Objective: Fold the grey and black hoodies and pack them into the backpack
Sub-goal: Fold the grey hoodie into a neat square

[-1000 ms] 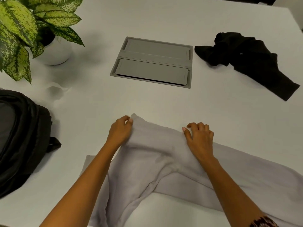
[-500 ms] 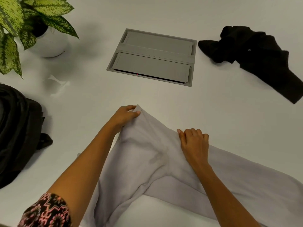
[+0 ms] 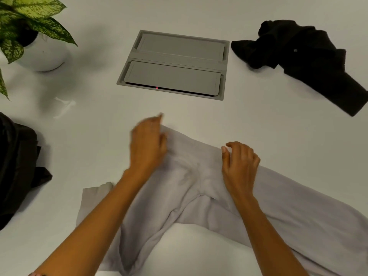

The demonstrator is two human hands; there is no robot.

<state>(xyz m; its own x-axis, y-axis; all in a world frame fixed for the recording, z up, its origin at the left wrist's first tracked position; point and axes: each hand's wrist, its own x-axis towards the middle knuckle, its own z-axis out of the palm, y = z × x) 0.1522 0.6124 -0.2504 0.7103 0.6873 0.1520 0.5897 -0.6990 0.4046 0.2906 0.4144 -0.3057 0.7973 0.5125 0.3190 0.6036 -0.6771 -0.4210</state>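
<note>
The grey hoodie (image 3: 288, 206) lies spread over the near half of the white table (image 3: 258, 120), bunched to a peak at its far edge. My left hand (image 3: 148, 144) is blurred with motion at that far peak, fingers curled on the cloth's tip. A little to the right, my right hand (image 3: 239, 166) sits on the hoodie's far edge with curled fingers pinching the fabric. The black hoodie (image 3: 298, 54) lies crumpled at the far right. Part of the black backpack (image 3: 16, 166) shows at the left edge; its opening is out of view.
A grey flip-lid cable hatch (image 3: 173, 64) is set into the table's middle, just beyond my hands. At the far left stands a leafy plant in a white pot (image 3: 43, 56).
My left hand has swung right and slightly forward with the hoodie's far corner, now blurred. My right hand has lifted its fingers somewhat on the cloth's edge. The cloth has bunched between them.
</note>
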